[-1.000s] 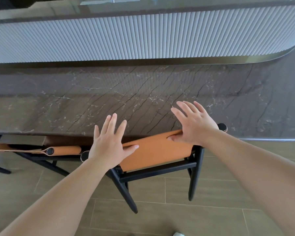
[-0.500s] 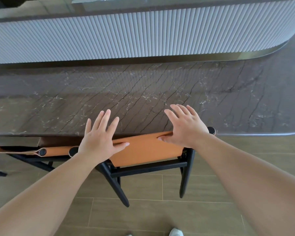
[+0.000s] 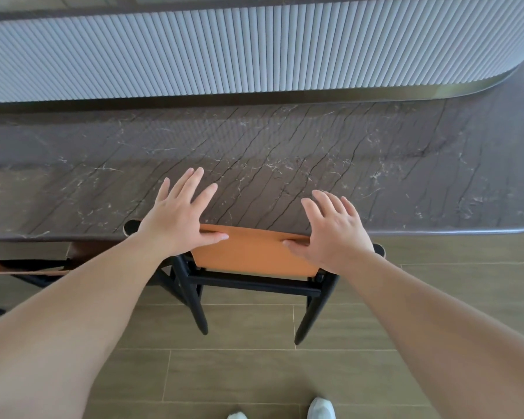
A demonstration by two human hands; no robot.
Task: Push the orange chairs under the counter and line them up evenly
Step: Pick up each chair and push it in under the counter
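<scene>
An orange chair (image 3: 254, 255) with a black frame stands directly below me, its leather backrest touching the edge of the dark marble counter (image 3: 285, 164) and lying parallel to it. My left hand (image 3: 179, 219) presses flat on the left end of the backrest, fingers spread over the counter, thumb on the leather. On the right end my right hand (image 3: 336, 231) rests the same way. Neither hand grips anything. A second orange chair (image 3: 28, 267) shows at the left edge, mostly hidden under the counter and behind my left forearm.
A grey fluted panel (image 3: 254, 49) rises behind the counter and curves away at the right. Wood-look floor tiles (image 3: 254, 373) lie below the chair. The tips of my white shoes (image 3: 321, 408) show at the bottom edge.
The chair's backrest has swung from a skewed angle to square with the counter edge and sits closer under it. Both hands stayed flat on the backrest throughout.
</scene>
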